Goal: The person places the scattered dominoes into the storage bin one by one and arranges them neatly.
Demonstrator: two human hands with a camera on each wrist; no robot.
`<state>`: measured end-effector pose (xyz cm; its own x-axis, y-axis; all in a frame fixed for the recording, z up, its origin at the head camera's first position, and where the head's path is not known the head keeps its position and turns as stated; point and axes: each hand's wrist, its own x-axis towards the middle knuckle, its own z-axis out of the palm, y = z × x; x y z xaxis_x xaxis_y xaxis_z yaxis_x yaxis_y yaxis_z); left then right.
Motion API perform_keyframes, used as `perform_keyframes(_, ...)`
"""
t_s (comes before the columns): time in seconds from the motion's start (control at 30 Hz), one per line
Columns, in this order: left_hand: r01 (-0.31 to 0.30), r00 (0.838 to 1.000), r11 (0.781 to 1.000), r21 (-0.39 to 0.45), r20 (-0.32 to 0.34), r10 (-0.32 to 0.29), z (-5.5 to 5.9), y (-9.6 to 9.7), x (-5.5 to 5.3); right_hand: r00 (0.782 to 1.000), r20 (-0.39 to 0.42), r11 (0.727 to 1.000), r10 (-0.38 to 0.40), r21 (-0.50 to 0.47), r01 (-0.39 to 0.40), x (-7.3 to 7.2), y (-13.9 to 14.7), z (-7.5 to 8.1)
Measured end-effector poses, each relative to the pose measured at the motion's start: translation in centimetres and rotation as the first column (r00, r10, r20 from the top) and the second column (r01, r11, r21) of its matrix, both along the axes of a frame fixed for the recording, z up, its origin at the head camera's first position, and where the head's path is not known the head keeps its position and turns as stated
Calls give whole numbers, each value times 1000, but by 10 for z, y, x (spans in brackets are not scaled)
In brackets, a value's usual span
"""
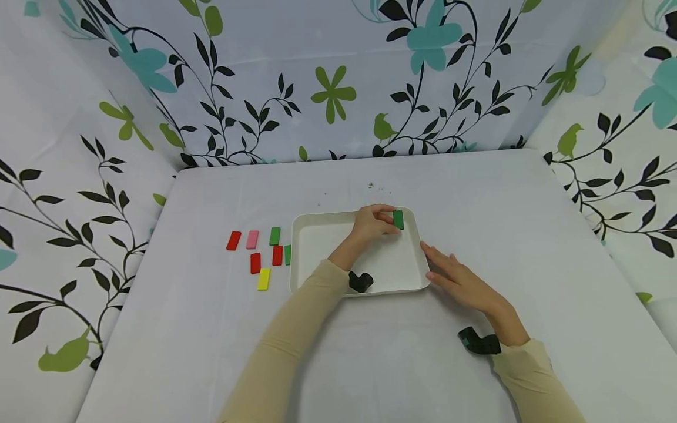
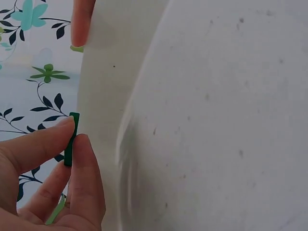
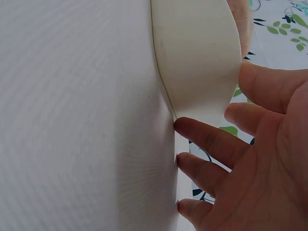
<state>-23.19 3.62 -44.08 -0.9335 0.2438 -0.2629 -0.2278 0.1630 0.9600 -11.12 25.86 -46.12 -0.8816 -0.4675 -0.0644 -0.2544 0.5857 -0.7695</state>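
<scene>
Thumb and fingertips of my left hand (image 1: 371, 224) pinch a small green rectangular block (image 1: 398, 220) above the far right corner of a white tray (image 1: 322, 252). In the left wrist view the green block (image 2: 71, 144) is seen edge-on, standing upright between the thumb and fingers. At the tray's right side, my right hand (image 1: 465, 285) has its fingers extended. In the right wrist view its fingertips lie right against the tray's outer wall (image 3: 199, 57), with the fingers spread.
Left of the tray lie several loose blocks: red (image 1: 233, 240), pink (image 1: 252, 239), green (image 1: 274, 236) and yellow (image 1: 263, 279) among them. One green block (image 1: 287, 255) sits close by the tray's left edge. A leaf-patterned cloth (image 1: 264, 76) stands behind the white table (image 1: 211, 352).
</scene>
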Motion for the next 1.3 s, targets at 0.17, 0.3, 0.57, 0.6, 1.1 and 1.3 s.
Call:
perform_keyframes(0.17, -5, 1000, 998, -63, -17, 4, -11, 3, -2, 1000, -4, 1000, -4, 10, 4, 0, -1, 0)
perform_keyframes(0.3, -18, 999, 997, -76, -32, 15, -17, 6, -3, 1000, 0, 1000, -4, 17, 4, 0, -2, 0)
perform_keyframes(0.57, -11, 997, 990, -144, -77, 0, -20, 10, -3, 1000, -1, 1000, -4, 19, 4, 0, -2, 1)
perform_keyframes(0.6, -11, 997, 988, -152, -82, -2, -21, 10, -3, 1000, -2, 1000, -5, 19, 5, 0, -2, 1)
perform_keyframes(1.1, 49, 977, 948, -315, -183, -111, -25, 16, -2, 1000, -7, 1000, 4, 16, -4, 0, -1, 0)
perform_keyframes(1.3, 60, 977, 937, -343, -170, -125, -24, 16, -1, 1000, -8, 1000, 5, 6, -5, 1, -1, 1)
